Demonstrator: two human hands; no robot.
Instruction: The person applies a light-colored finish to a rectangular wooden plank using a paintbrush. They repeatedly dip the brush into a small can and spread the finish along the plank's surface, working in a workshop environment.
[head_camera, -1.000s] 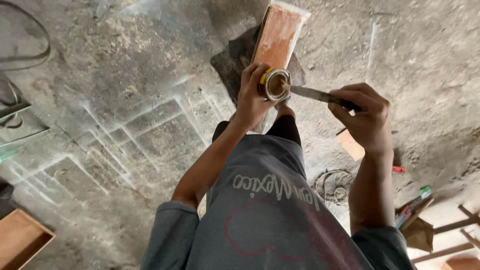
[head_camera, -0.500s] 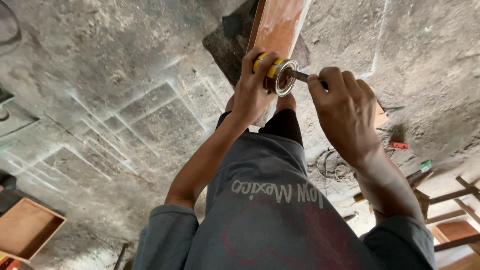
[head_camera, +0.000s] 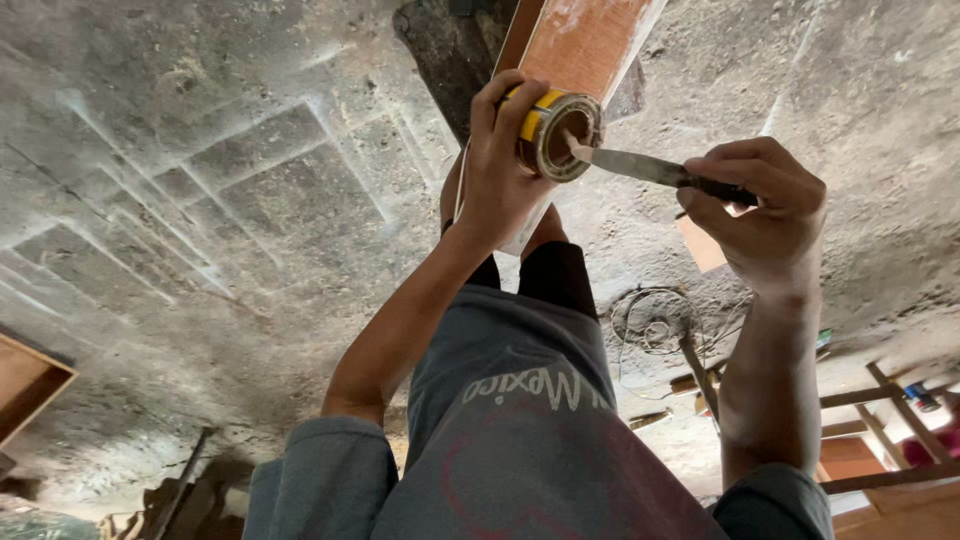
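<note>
My left hand (head_camera: 500, 180) grips a small round tin (head_camera: 556, 132) with a yellow side, its open mouth turned to the right. My right hand (head_camera: 765, 215) holds a putty knife (head_camera: 640, 168) by its dark handle. The blade's tip sits inside the tin's mouth, with a pale paste on it. Beyond the tin lies a long reddish-brown wooden board (head_camera: 585, 45) on the concrete floor. My grey shirt (head_camera: 530, 440) fills the lower middle of the view.
The floor is rough grey concrete (head_camera: 220, 200) with chalk-like lines. A coil of wire (head_camera: 655, 320) lies right of my legs. Wooden pieces and frames (head_camera: 880, 410) lie at the lower right. A wooden box corner (head_camera: 25, 385) shows at the left edge.
The view has shifted and the hands have drawn closer. My right hand has pulled back to the right, so more of the blade shows, its tip still in the tin.
</note>
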